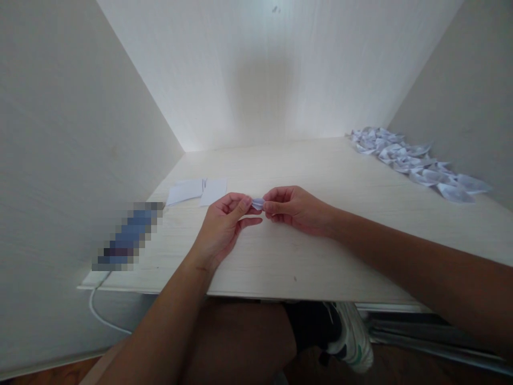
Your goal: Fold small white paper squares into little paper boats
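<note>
A small folded piece of white paper (pixel 257 203) is held just above the table, pinched from both sides. My left hand (pixel 228 216) grips its left end between thumb and fingers. On the other side, my right hand (pixel 292 209) pinches the right end, its remaining fingers curled. Much of the folded paper is hidden by the fingertips. Behind my left hand lie two stacks of flat white paper, a left stack (pixel 185 191) and a right stack (pixel 214 191).
A pile of folded white paper pieces (pixel 404 155) lies along the right wall. At the table's left edge is a blurred-out blue object (pixel 134 232), with a white cable (pixel 93 305) hanging below. Panels enclose the white table (pixel 256 267) at the back and both sides.
</note>
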{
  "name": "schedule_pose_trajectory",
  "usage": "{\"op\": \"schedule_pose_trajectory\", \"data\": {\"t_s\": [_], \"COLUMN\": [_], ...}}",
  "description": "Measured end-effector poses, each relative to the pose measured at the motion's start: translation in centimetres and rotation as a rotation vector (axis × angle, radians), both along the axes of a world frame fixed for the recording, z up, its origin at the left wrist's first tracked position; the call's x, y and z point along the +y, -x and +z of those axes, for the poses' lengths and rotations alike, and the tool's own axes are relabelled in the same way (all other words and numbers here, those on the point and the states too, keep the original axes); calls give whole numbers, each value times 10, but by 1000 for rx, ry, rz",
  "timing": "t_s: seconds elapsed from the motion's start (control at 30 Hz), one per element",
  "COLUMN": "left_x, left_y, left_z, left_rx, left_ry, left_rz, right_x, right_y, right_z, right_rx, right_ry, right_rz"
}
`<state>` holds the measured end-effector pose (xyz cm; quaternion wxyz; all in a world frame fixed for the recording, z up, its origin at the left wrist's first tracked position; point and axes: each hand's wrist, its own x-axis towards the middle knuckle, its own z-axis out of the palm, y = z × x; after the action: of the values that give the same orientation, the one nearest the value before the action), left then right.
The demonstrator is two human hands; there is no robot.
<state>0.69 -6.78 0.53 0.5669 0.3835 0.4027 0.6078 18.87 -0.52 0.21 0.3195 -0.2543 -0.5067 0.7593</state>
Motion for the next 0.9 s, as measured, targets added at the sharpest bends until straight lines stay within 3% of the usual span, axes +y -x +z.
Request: {"op": "schedule_pose_trajectory", "data": {"t_s": [0.2,0.57,0.9], "left_x": [1,-1,1], "left_y": [-5,-11,-4], "left_z": [1,7,15], "left_rx": [12,-101,-175], "left_ry": [-15,30,152], "left_rz": [79,-10,-14], "right_x": [-3,-10,-10], "right_y": [2,2,3], "right_z": [1,8,11], "right_rx": [20,93,157], "right_ry": [51,149,181], "right_rz": [-37,-20,-74]}}
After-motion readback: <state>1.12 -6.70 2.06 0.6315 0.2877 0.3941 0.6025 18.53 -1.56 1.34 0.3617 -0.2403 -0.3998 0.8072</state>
